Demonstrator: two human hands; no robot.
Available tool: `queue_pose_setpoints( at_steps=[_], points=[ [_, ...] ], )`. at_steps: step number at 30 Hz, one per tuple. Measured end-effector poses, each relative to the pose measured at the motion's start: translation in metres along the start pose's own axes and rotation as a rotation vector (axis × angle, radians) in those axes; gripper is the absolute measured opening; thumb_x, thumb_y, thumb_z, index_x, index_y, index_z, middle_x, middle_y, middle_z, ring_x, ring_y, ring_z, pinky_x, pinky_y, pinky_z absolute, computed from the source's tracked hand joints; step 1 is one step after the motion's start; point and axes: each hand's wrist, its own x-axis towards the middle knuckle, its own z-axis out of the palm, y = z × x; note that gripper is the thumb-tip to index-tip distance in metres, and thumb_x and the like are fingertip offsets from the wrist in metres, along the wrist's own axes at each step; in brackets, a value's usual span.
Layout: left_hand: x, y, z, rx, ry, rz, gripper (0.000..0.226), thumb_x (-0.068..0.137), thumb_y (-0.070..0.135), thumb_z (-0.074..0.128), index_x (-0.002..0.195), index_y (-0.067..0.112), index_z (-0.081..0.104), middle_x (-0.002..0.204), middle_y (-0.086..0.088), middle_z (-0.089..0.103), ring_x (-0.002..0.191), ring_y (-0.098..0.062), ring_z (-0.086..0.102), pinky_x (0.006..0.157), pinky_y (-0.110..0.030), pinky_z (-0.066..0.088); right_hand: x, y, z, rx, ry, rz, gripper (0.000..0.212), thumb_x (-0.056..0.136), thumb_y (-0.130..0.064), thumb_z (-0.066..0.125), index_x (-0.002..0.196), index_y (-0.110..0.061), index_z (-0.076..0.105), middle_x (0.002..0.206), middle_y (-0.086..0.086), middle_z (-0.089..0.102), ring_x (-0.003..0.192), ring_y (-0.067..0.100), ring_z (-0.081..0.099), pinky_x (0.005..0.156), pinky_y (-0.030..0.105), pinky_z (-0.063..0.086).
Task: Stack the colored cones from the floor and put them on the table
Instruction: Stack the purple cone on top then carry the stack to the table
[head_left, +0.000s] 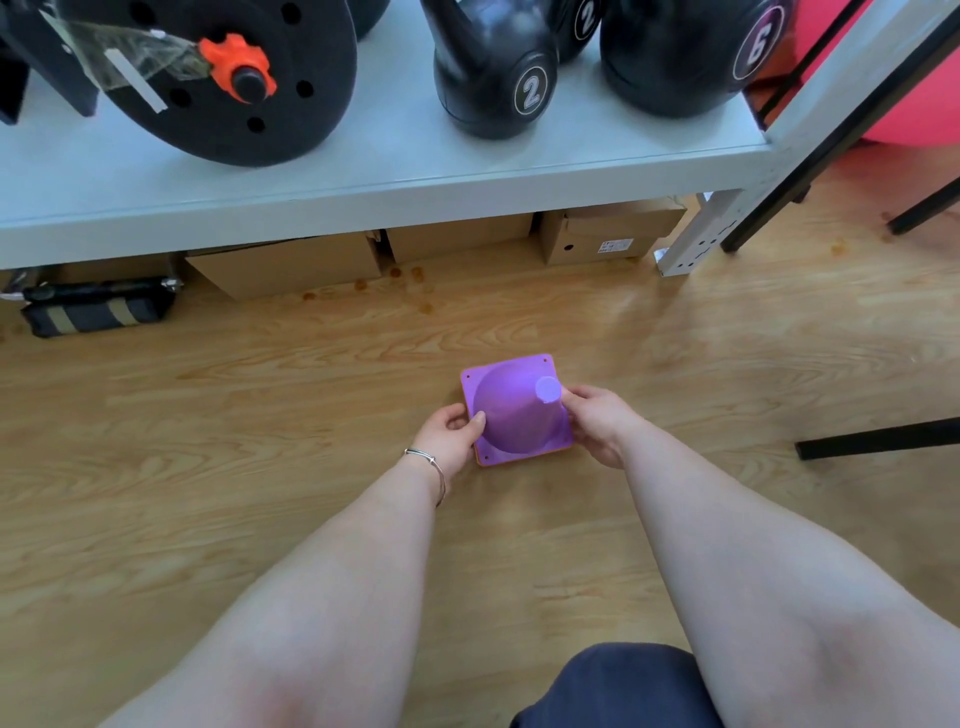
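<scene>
A wood-grain floor (260, 415) fills most of the frame, and a pale grey surface (363, 171) runs across the top. On it stand a black weight plate (218, 78) with an orange collar (236, 67) at upper left and kettlebells, 1 marked 2 (493, 67), 1 marked 6 (691, 52). Cardboard boxes (291, 267) sit under it. At frame centre, above the floor, both hands hold a purple cone (514, 410) with an orange edge (524, 460) showing beneath its base. The left hand (452, 431) is clamped on the base's left edge, thumb on top. The right hand (597, 421) is closed on the right side, fingertips (569, 397) beside the cone's tip.
</scene>
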Motion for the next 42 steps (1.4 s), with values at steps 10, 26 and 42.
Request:
queue_pose_setpoints(
  at_steps=[10,26,42],
  points=[
    [-0.116,0.072,-0.009,0.048,0.171,0.169,0.032,0.097,0.007,0.058,0.126,0.013,0.07,0.119,0.0,0.073,0.103,-0.014,0.067,0.093,-0.027,0.051,-0.137,-0.035,0.01,0.188,0.17,-0.068,0.034,0.097,-0.006,0.052,0.109,-0.028,0.074,0.114,-0.002,0.074,0.105,0.016,0.068,0.096,0.031,0.053],
    [-0.396,0.188,-0.032,-0.055,0.052,0.262,0.037,0.097,0.004,0.063,0.134,0.008,0.063,0.126,-0.008,0.071,0.107,-0.017,0.066,0.1,-0.035,0.054,-0.429,-0.155,-0.05,0.202,0.045,-0.273,0.04,0.097,-0.003,0.052,0.13,-0.021,0.066,0.124,-0.007,0.071,0.12,0.012,0.064,0.101,0.032,0.051],
    [-0.683,0.32,-0.012,0.332,0.053,0.507,0.067,0.095,-0.002,0.054,0.15,0.034,0.044,0.139,0.015,0.06,0.113,-0.004,0.064,0.105,-0.03,0.049,-0.698,-0.302,-0.137,0.07,0.015,-0.471,0.048,0.096,0.008,0.048,0.136,-0.014,0.059,0.124,-0.008,0.067,0.096,-0.008,0.067,0.084,0.014,0.054]
  ],
)
